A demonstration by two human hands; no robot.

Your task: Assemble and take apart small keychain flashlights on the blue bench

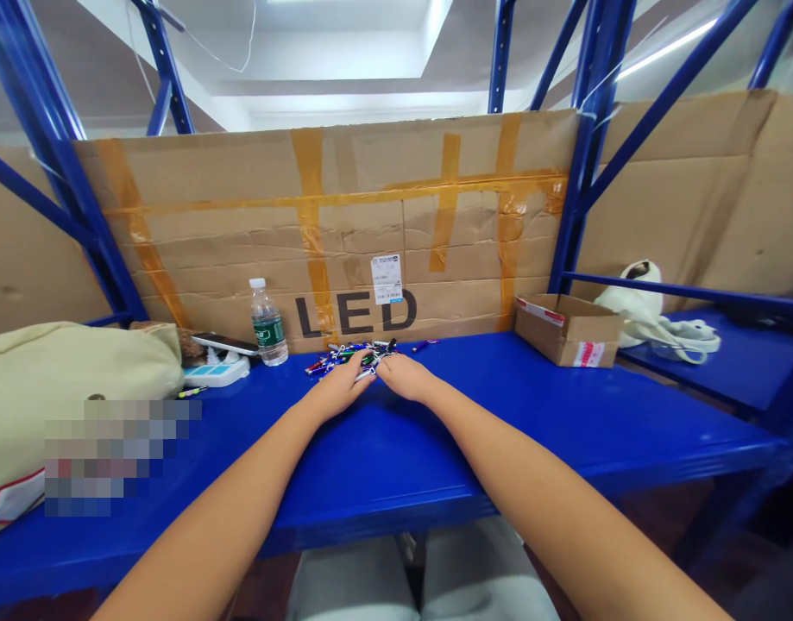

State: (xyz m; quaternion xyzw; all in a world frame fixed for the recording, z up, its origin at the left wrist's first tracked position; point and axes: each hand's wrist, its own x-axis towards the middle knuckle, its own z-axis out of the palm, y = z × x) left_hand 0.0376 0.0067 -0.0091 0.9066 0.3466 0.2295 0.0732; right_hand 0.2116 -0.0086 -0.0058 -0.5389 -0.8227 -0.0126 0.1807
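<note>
A heap of several small coloured pen-like pieces lies on the blue shelf in front of the cardboard sheet marked "LED". Both my arms reach forward to it. My left hand rests at the near edge of the heap with its fingers curled onto the pieces. My right hand sits beside it, fingers bent toward the heap and touching the left fingertips. What the fingers hold is too small to make out.
A water bottle stands left of the heap, beside a phone lying on a power strip. A beige cloth bag fills the left. An open cardboard box sits right; a white bag lies beyond. Blue rack posts rise behind.
</note>
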